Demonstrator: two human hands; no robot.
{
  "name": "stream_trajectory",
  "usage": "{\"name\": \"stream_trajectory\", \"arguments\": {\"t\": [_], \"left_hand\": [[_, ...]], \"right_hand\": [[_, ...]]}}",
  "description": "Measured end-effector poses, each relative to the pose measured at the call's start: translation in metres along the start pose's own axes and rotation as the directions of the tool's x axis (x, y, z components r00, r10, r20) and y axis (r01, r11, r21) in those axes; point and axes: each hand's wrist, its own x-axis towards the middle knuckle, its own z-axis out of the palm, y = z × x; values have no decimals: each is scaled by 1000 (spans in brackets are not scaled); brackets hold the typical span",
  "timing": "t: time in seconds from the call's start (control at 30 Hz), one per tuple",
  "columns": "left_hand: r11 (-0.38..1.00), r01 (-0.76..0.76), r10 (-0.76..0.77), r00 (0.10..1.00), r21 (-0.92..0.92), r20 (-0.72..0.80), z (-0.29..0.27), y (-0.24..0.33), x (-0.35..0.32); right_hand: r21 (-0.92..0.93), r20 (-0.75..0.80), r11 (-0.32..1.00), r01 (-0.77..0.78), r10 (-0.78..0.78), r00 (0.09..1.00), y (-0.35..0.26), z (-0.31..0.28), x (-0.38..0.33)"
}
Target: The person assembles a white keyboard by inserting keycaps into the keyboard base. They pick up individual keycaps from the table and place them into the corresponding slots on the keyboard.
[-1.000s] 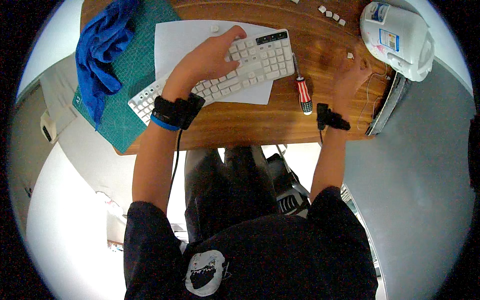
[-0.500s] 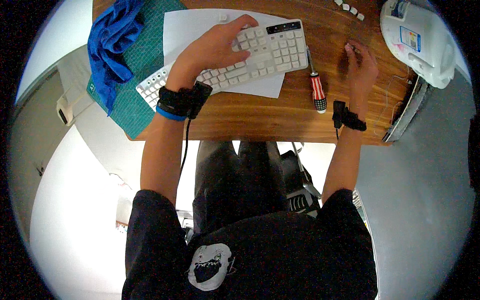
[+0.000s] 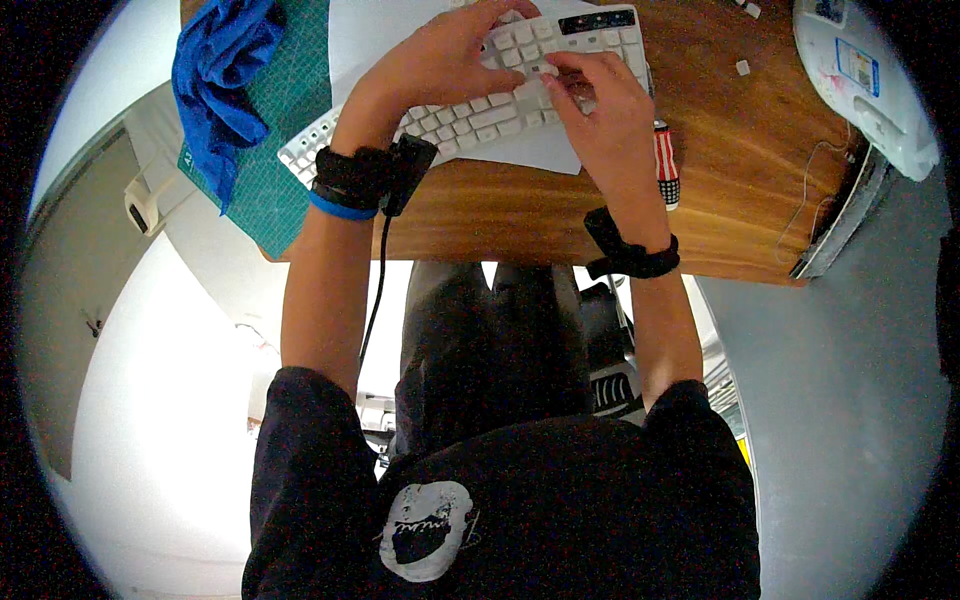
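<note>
A white keyboard lies tilted across a white sheet of paper, with a gap among its keys near the middle. My left hand grips it, the thumb over the keys and the fingers toward the far edge; their tips are partly hidden. Over the gap, my right hand pinches a small white keycap between thumb and index finger. Just right of the keyboard lies a screwdriver with a red-and-white striped handle, partly behind my right hand.
A blue cloth lies on a green cutting mat at the left. The paper shows under the keyboard. One loose keycap sits on the wooden desk. A large white jug stands at the right, near a thin cable.
My right hand has moved left from the bare desk to the keyboard, with a keycap between its fingers. My left hand stays on the keyboard. The whole view has shifted slightly.
</note>
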Motion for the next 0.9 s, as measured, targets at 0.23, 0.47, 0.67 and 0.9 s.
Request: {"name": "stream_trajectory", "arguments": {"t": [0.23,0.47,0.67,0.9], "left_hand": [[995,-2,2,1000,-103,-3,-1,-5,-1],[994,1,-5,999,-108,-33,0,-7,-2],[989,36,-41,999,-146,-34,3,-7,-1],[987,68,-71,997,-147,-18,1,-5,-2]], "right_hand": [[-55,0,998,-43,43,999,-4,10,3],[-77,3,995,64,-64,998,0,11,3],[-82,26,995,61,-59,998,-1,14,3],[-70,9,997,7,-7,1000,-6,15,1]]}}
